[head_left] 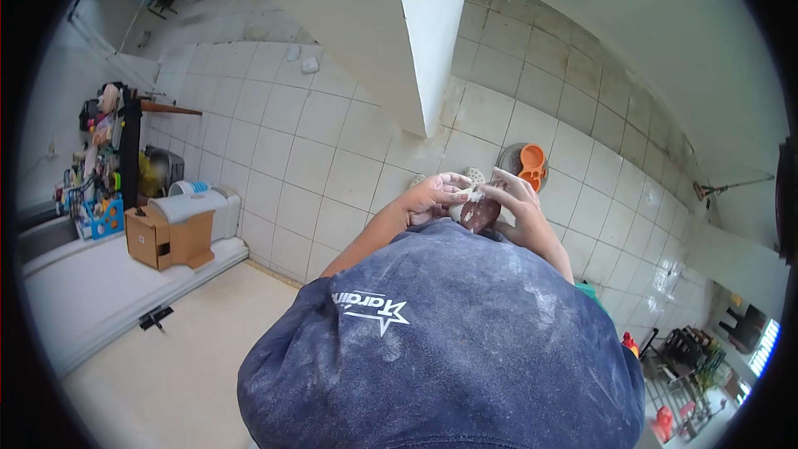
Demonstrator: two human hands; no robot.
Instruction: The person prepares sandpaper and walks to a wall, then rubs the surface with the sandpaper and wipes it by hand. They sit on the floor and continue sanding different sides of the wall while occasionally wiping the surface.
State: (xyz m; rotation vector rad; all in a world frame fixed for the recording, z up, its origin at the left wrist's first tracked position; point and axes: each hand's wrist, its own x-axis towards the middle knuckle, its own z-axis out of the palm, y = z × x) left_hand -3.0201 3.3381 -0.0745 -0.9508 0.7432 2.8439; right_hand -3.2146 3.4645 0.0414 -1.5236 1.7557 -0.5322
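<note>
My left hand [434, 198] has its thumb and fingers pressed together at a small white, crumbly lump [475, 194]. On the other side of the lump is my right hand [517, 204], its fingers bent toward it and its fingertips touching it. Just below the fingertips, between both hands, is a reddish-brown object [480, 214] smeared with white; what it is, I cannot make out. The front of my dark blue shirt [499, 324], dusted with white, fills the lower middle.
An orange dish [532, 165] rests on a round grey thing on the tiled floor [332, 133]. A white wall edge [428, 41] juts in from above. At left, an open cardboard box [170, 237] stands on a white surface. Several loose goods hang behind it.
</note>
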